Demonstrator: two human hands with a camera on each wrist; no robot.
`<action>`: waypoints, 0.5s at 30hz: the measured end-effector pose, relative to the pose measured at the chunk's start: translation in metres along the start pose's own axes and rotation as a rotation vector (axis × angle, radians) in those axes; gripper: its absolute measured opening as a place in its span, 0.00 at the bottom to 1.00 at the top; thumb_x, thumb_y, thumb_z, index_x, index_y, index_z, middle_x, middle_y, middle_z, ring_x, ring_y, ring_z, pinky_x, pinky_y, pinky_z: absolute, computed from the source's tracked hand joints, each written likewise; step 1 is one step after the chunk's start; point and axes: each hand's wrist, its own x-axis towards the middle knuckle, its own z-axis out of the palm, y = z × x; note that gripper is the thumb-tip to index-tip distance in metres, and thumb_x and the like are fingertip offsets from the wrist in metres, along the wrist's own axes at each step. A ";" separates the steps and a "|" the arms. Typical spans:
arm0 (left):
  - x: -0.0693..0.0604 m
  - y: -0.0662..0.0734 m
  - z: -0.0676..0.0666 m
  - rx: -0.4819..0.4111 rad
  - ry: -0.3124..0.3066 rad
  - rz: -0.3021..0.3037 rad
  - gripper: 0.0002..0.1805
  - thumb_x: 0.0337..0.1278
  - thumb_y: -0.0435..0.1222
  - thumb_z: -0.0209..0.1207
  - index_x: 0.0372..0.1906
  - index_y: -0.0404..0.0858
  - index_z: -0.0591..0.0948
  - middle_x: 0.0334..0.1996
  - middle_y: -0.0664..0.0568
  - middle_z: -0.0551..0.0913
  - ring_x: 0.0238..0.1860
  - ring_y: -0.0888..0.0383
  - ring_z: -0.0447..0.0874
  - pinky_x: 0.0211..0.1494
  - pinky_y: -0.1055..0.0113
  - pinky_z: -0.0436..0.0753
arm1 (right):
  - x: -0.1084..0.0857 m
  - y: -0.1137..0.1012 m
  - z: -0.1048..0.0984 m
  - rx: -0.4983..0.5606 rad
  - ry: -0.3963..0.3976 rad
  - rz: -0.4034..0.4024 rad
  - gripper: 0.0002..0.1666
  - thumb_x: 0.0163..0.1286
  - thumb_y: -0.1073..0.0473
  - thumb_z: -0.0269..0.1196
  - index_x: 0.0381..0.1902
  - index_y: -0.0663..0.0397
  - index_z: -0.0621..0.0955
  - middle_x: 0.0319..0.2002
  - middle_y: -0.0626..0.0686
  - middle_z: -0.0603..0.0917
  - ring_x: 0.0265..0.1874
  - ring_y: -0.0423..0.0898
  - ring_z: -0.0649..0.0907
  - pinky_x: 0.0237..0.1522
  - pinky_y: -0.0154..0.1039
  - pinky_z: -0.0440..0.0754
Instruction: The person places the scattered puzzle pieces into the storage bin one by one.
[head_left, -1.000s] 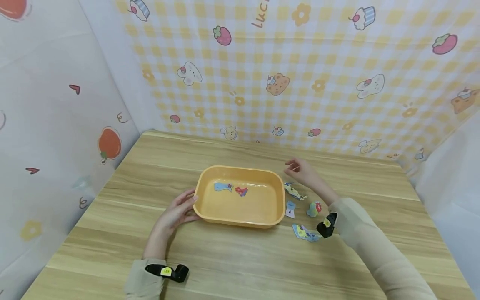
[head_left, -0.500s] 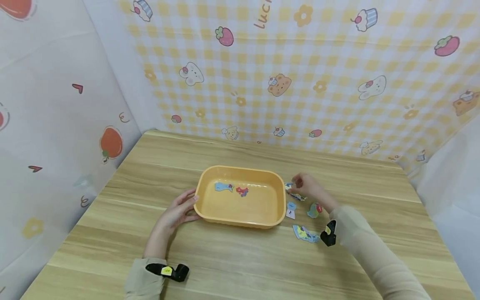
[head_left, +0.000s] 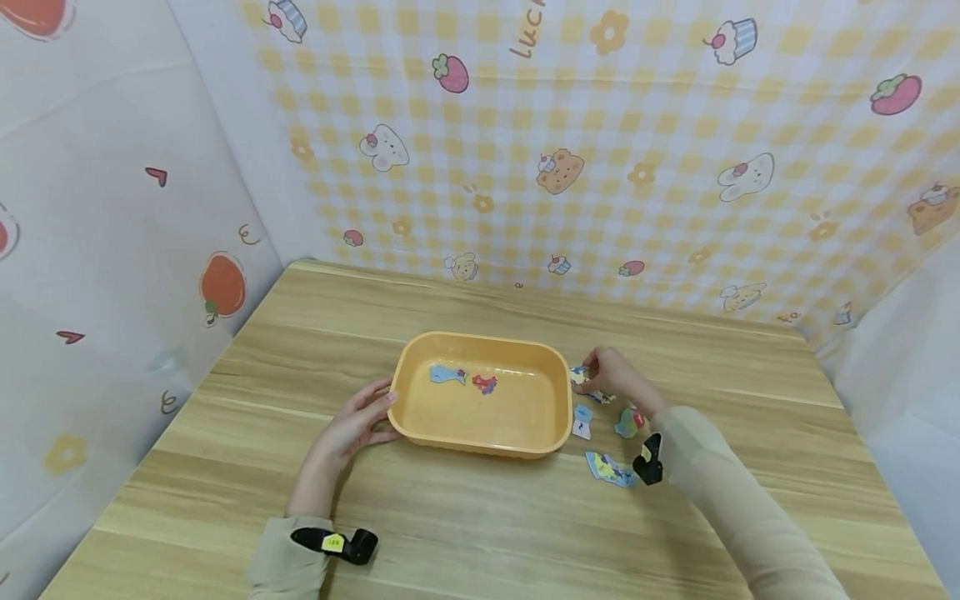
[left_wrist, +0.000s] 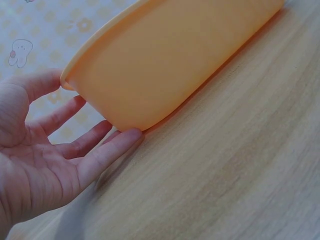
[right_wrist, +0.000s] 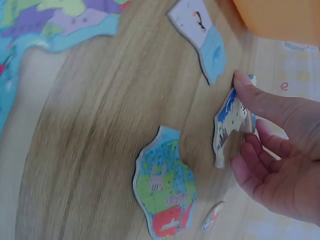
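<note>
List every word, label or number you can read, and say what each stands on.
"luc", then a cut-off letter: checked backdrop.
"e": lower on the same backdrop.
Marks at the backdrop's lower right: unclear.
Yellow label on left wrist camera: too blurred to read.
Right wrist camera: likewise.
Map-like puzzle pieces: printing too small.

The right grip (head_left: 618, 374) came down, and the blue-and-cream piece (right_wrist: 230, 117), which a second earlier had lain apart below it, was now pinched within it.
</note>
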 end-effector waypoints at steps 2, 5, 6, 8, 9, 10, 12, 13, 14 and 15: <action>-0.001 0.001 0.000 -0.005 -0.001 0.001 0.33 0.65 0.41 0.48 0.70 0.36 0.51 0.67 0.34 0.56 0.50 0.58 0.77 0.52 0.57 0.81 | 0.001 -0.001 0.000 0.024 -0.004 0.002 0.26 0.49 0.64 0.70 0.42 0.69 0.72 0.35 0.60 0.77 0.35 0.49 0.75 0.38 0.38 0.79; -0.001 0.001 0.000 -0.005 -0.006 0.005 0.33 0.66 0.41 0.47 0.70 0.35 0.51 0.66 0.33 0.56 0.50 0.57 0.77 0.52 0.57 0.81 | 0.000 -0.004 0.000 0.037 0.001 -0.006 0.26 0.51 0.65 0.69 0.44 0.69 0.71 0.38 0.62 0.77 0.38 0.51 0.77 0.41 0.40 0.80; -0.001 0.001 0.000 -0.004 -0.005 0.007 0.33 0.66 0.41 0.47 0.70 0.35 0.51 0.66 0.33 0.56 0.50 0.58 0.77 0.51 0.57 0.81 | 0.000 -0.004 0.000 0.031 0.004 -0.015 0.26 0.51 0.66 0.69 0.45 0.68 0.70 0.38 0.62 0.77 0.38 0.52 0.77 0.41 0.41 0.79; 0.000 0.000 0.001 -0.005 0.003 0.005 0.32 0.66 0.41 0.47 0.70 0.36 0.52 0.65 0.34 0.58 0.49 0.58 0.78 0.51 0.58 0.81 | 0.000 -0.005 -0.001 0.010 0.011 -0.030 0.25 0.53 0.66 0.68 0.46 0.68 0.70 0.38 0.63 0.77 0.39 0.53 0.76 0.41 0.42 0.79; 0.000 -0.001 0.001 -0.003 0.006 0.005 0.33 0.65 0.42 0.48 0.69 0.36 0.52 0.65 0.34 0.58 0.49 0.58 0.78 0.50 0.57 0.81 | -0.001 -0.005 -0.001 0.001 0.015 -0.040 0.24 0.53 0.66 0.67 0.45 0.68 0.71 0.37 0.62 0.77 0.38 0.52 0.76 0.39 0.41 0.78; 0.001 -0.001 0.001 -0.004 0.013 -0.003 0.33 0.65 0.42 0.49 0.69 0.36 0.53 0.64 0.37 0.62 0.48 0.59 0.79 0.50 0.58 0.82 | 0.000 -0.005 -0.001 -0.012 0.016 -0.052 0.22 0.54 0.66 0.67 0.45 0.67 0.72 0.36 0.61 0.76 0.36 0.51 0.76 0.38 0.40 0.78; 0.001 -0.002 0.001 0.001 0.018 -0.001 0.34 0.64 0.43 0.50 0.69 0.37 0.53 0.63 0.38 0.63 0.46 0.60 0.79 0.50 0.58 0.82 | 0.000 -0.005 -0.002 -0.038 0.019 -0.089 0.20 0.54 0.67 0.66 0.43 0.68 0.73 0.34 0.61 0.76 0.34 0.50 0.75 0.35 0.39 0.77; 0.001 -0.001 0.001 -0.001 0.020 -0.004 0.34 0.63 0.43 0.50 0.69 0.37 0.54 0.63 0.38 0.64 0.46 0.60 0.79 0.50 0.58 0.82 | 0.000 -0.004 -0.002 -0.045 0.020 -0.106 0.18 0.54 0.67 0.66 0.42 0.68 0.74 0.33 0.60 0.76 0.33 0.49 0.74 0.35 0.39 0.76; 0.001 -0.001 0.001 0.002 0.022 -0.004 0.34 0.63 0.44 0.50 0.69 0.37 0.54 0.63 0.38 0.64 0.46 0.60 0.80 0.50 0.57 0.82 | 0.000 -0.004 -0.003 -0.052 0.022 -0.127 0.17 0.54 0.68 0.65 0.41 0.69 0.75 0.33 0.60 0.76 0.32 0.49 0.74 0.34 0.38 0.76; 0.000 -0.001 0.001 0.005 0.020 -0.002 0.34 0.63 0.44 0.50 0.69 0.37 0.54 0.63 0.38 0.63 0.46 0.60 0.80 0.50 0.57 0.82 | 0.000 -0.004 -0.004 -0.057 0.024 -0.147 0.16 0.55 0.67 0.65 0.41 0.69 0.75 0.33 0.61 0.77 0.32 0.49 0.74 0.34 0.39 0.76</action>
